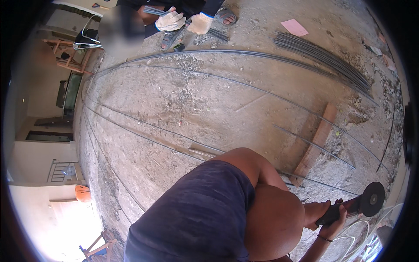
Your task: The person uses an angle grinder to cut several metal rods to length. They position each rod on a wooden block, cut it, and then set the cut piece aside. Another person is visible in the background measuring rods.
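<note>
At the lower right, both my hands are on a black angle grinder (pixel 336 213) with a round dark disc (pixel 372 199). My right hand (pixel 336 225), with a dark band at the wrist, wraps the tool's body from below. Coming out from behind my bent knee, my left hand (pixel 315 213) is closed at the tool's rear end; its fingers are partly hidden. A thin steel rod (pixel 325 184) runs along the ground, its end close to the disc. Whether rod and disc touch, I cannot tell. Beneath that rod lies a wooden plank (pixel 315 146).
Several long rods (pixel 196 70) curve across the rough dirt floor. A rod bundle (pixel 323 59) lies at the far right near a pink sheet (pixel 295 27). A co-worker's gloved hands (pixel 185 22) hold rods at the top. Pale cable (pixel 364 227) loops beside the grinder.
</note>
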Motion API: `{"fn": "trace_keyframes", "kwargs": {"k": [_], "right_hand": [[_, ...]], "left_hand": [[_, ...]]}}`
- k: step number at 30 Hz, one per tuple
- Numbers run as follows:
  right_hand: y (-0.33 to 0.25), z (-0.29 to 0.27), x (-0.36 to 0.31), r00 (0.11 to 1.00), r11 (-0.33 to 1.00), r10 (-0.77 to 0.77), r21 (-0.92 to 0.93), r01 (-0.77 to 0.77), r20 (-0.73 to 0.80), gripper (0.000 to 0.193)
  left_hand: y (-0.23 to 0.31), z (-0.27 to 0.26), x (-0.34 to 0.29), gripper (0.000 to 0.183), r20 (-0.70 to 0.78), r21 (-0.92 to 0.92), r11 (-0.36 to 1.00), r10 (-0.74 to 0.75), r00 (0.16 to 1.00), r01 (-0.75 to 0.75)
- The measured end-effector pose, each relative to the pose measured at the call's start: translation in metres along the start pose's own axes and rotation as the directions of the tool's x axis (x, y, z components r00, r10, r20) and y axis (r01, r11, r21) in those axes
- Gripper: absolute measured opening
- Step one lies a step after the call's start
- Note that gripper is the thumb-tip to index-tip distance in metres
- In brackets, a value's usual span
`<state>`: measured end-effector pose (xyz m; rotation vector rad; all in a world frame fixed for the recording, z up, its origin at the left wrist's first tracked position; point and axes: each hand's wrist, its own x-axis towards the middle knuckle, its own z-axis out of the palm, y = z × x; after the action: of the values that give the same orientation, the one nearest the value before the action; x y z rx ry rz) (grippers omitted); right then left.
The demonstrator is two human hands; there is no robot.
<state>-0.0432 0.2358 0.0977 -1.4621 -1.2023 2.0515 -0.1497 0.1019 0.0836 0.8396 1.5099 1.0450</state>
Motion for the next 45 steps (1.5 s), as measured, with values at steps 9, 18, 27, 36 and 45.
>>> {"fn": "trace_keyframes", "kwargs": {"k": [9,18,27,36,45], "right_hand": [[-0.004,-0.011,-0.002,0.999,0.986,-0.035,0.163,0.030,0.028,0.059],[-0.027,-0.025,-0.043,0.990,0.994,-0.068,0.078,0.078,-0.121,0.063],[0.018,-0.174,-0.117,0.951,0.990,-0.131,-0.083,0.112,-0.280,0.055],[0.066,-0.180,-0.117,0.971,0.992,-0.088,0.064,0.104,-0.224,0.057],[0.072,-0.187,-0.097,0.994,0.968,-0.083,0.230,0.098,-0.073,0.075]], "left_hand": [[-0.023,0.017,0.006,0.073,-0.122,0.135,0.959,0.266,0.956,-0.250],[0.008,0.022,-0.004,0.075,0.259,0.179,0.938,0.245,0.934,-0.296],[-0.032,-0.084,0.081,0.033,0.076,0.634,0.668,0.448,0.891,-0.390],[-0.060,-0.162,0.153,0.023,0.066,0.887,0.452,0.075,0.995,-0.093],[-0.002,-0.426,0.015,0.024,-0.479,0.765,0.634,0.443,0.758,0.113]]}}
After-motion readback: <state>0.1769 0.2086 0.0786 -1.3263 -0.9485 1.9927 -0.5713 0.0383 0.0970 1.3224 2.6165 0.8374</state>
